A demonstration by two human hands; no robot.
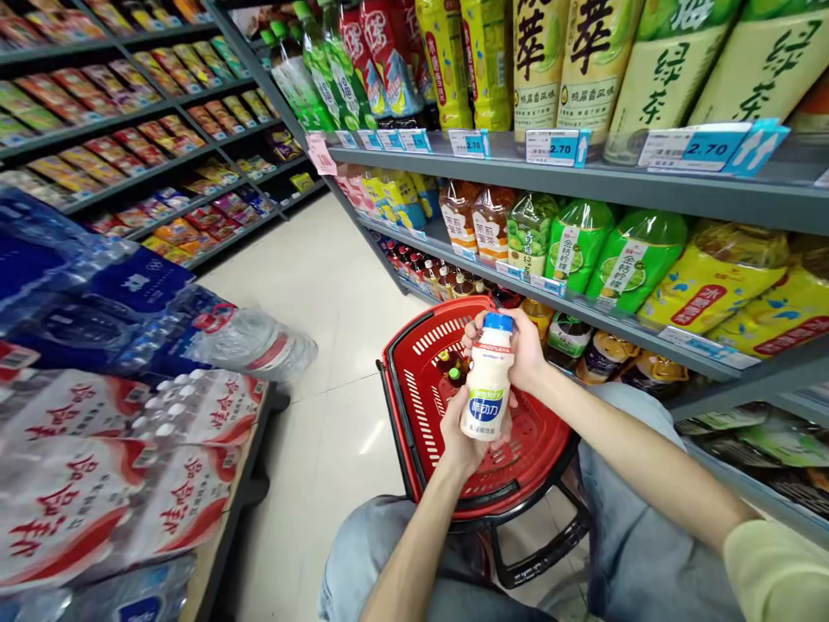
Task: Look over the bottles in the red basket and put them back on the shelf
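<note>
A white plastic drink bottle (487,380) with a blue cap and a green and blue label is held over a red shopping basket (414,423). My left hand (457,425) is closed around its lower part from the left. Higher up, my right hand (523,345) grips the bottle near its cap and shoulder from the right. The bottle leans slightly, label facing me. Inside the basket, partly hidden by my hands, lie a few dark bottles (453,371) with green and yellow caps. The basket's black handle (544,553) hangs toward my knees.
On the right, a drinks shelf (414,157) carries several bottled teas (576,246) and price tags. Shrink-wrapped water packs (194,501) stand on a low pallet at left, with a large clear water jug (259,341) beside them. Snack shelves (129,112) line the back left; pale floor (324,458) lies between.
</note>
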